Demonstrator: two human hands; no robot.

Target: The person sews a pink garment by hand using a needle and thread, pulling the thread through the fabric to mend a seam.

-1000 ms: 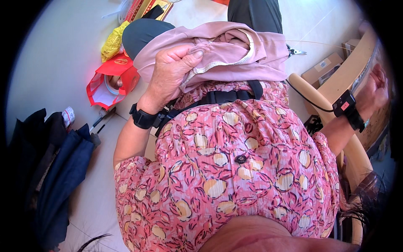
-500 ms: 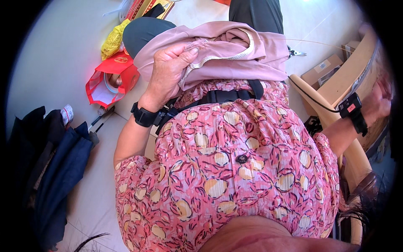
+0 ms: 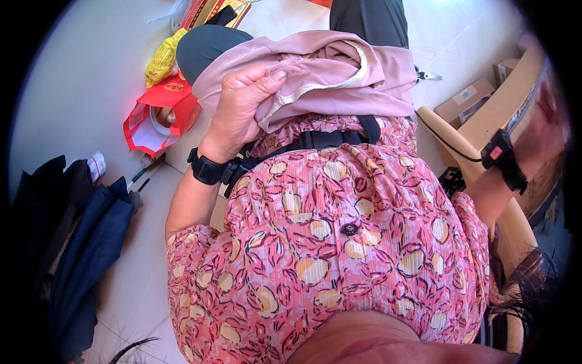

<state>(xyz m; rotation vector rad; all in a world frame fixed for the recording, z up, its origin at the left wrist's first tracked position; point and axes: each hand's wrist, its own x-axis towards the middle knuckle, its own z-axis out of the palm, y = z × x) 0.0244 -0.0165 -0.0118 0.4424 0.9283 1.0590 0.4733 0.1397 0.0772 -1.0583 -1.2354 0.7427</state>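
Note:
Dusty-pink cloth (image 3: 394, 82) with a pale trim along an open edge lies bunched across my lap. My left hand (image 3: 239, 103) is closed on the trimmed edge, thumb pressed over the folded fabric. Far out to the right, my right hand (image 3: 548, 130) is raised at the rim of the picture, above the wooden chair arm. Motion smears its fingers, so anything between them cannot be made out. Both wrists wear black straps.
A red paper bag (image 3: 154, 115) with a tape roll inside and a yellow plastic bag (image 3: 163, 59) sit left of my knee. Dark clothes (image 3: 85, 242) hang at the left. Small snips (image 3: 429, 76) and cardboard boxes (image 3: 467, 100) are on the right, beside a wooden chair arm (image 3: 451, 136).
My right hand has shifted slightly and turned at the wrist. The thread that ran from the cloth toward it is no longer plainly visible. My left hand keeps its hold.

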